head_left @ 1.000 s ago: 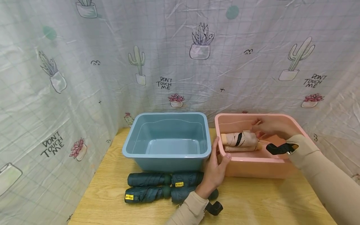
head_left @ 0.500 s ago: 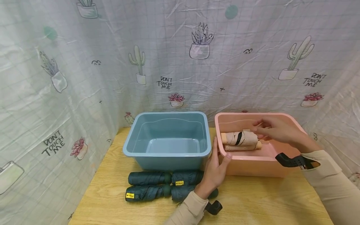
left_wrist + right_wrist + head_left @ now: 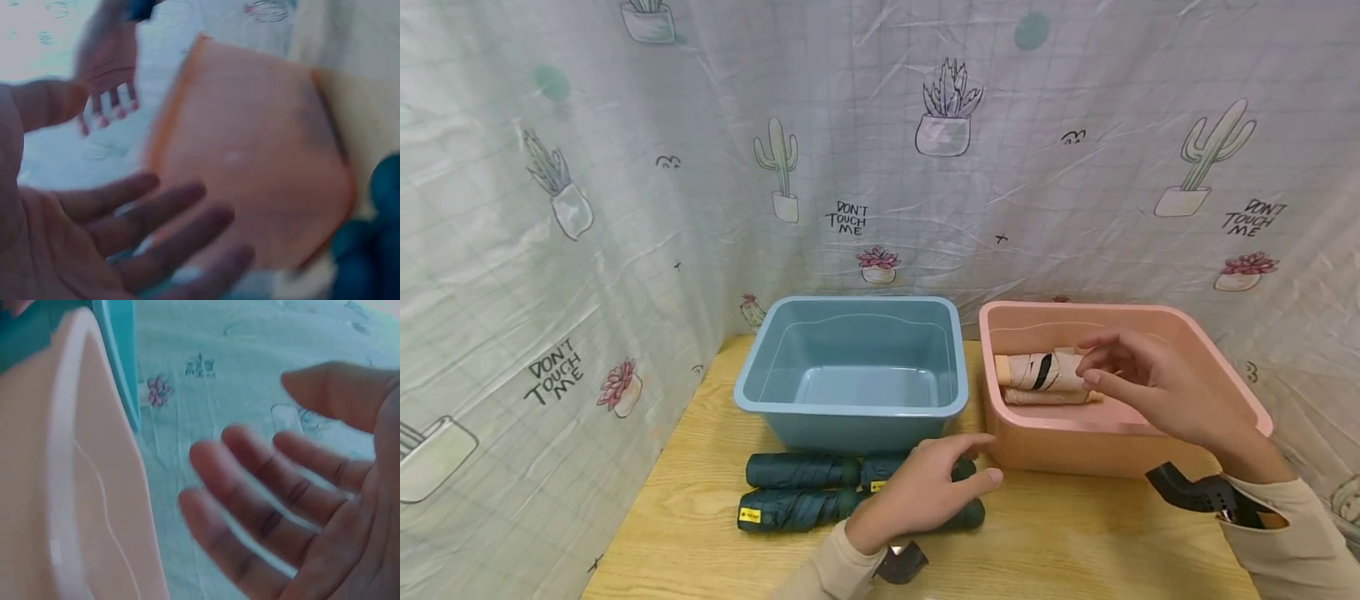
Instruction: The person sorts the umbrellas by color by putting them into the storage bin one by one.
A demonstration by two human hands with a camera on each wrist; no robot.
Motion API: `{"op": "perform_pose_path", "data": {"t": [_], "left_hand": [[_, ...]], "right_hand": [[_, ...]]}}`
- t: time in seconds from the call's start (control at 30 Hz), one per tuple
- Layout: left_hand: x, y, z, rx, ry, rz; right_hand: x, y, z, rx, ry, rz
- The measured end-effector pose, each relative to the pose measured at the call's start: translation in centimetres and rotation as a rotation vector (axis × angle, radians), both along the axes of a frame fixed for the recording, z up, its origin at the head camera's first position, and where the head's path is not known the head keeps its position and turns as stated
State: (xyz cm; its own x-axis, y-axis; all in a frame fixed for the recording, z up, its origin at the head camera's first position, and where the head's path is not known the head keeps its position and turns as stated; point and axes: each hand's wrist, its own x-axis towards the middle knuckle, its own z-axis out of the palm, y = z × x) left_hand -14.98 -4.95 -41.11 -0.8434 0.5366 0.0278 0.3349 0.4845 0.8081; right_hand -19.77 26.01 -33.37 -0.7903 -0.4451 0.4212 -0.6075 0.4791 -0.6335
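In the head view my left hand (image 3: pixel 925 483) hovers over several dark teal folded umbrellas (image 3: pixel 801 509) lying in two rows on the table. Its fingers are spread and hold nothing, as the left wrist view also shows. My right hand (image 3: pixel 1157 387) is over the near right part of the pink bin (image 3: pixel 1075 422), its fingers loosely bent around nothing. Inside that bin, against the left wall, lie beige folded umbrellas (image 3: pixel 1022 371), one on top of another, the upper one with a black strap. My right fingers overlap their right end in the head view.
A light blue bin (image 3: pixel 850 410) stands left of the pink one, a narrow gap between them. Behind both hangs a curtain (image 3: pixel 880 167) printed with cacti. The wooden table (image 3: pixel 1075 533) reaches toward the front.
My left hand has let go of the pink bin's left rim and moved left and down over the teal umbrellas. My right hand has lifted back from the beige umbrellas, toward the near rim.
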Motion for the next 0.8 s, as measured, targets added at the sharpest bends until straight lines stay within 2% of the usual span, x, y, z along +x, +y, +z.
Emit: {"op": "perform_pose_path", "data": {"t": [0.1,0.17,0.2,0.27,0.4,0.5,0.57,0.63,0.7,0.8], "left_hand": [[0.2,-2.9,1.7,0.135,0.066,-0.053],[0.1,-4.9,2.7,0.231,0.142,-0.034],[0.0,-6.0,3.1,0.268,0.193,-0.004],[-0.4,-8.2,3.9,0.318,0.315,0.084],[-1.9,-12.7,4.5,0.318,0.539,0.339],[-3.1,-15.7,4.2,0.274,0.618,0.539],[-3.7,-17.6,3.8,0.235,0.618,0.644],[-4.2,-19.2,3.2,0.197,0.573,0.726],[-4.6,-20.5,2.7,0.161,0.499,0.784],[-5.1,-22.1,1.6,0.156,0.335,0.835]], "right_hand": [[1.4,-0.7,-0.8,-0.098,-0.046,0.092],[2.4,-1.4,-1.3,-0.132,-0.065,0.131],[2.9,-1.7,-1.6,-0.142,-0.073,0.152],[3.7,-2.5,-2.2,-0.154,-0.098,0.195],[4.8,-3.9,-3.9,-0.158,-0.172,0.258],[5.2,-4.9,-5.5,-0.160,-0.235,0.295],[5.2,-5.6,-6.6,-0.151,-0.259,0.313],[5.0,-6.3,-7.8,-0.120,-0.256,0.313],[4.9,-6.9,-8.9,-0.079,-0.256,0.285],[4.7,-7.6,-10.5,-0.013,-0.271,0.221]]}}
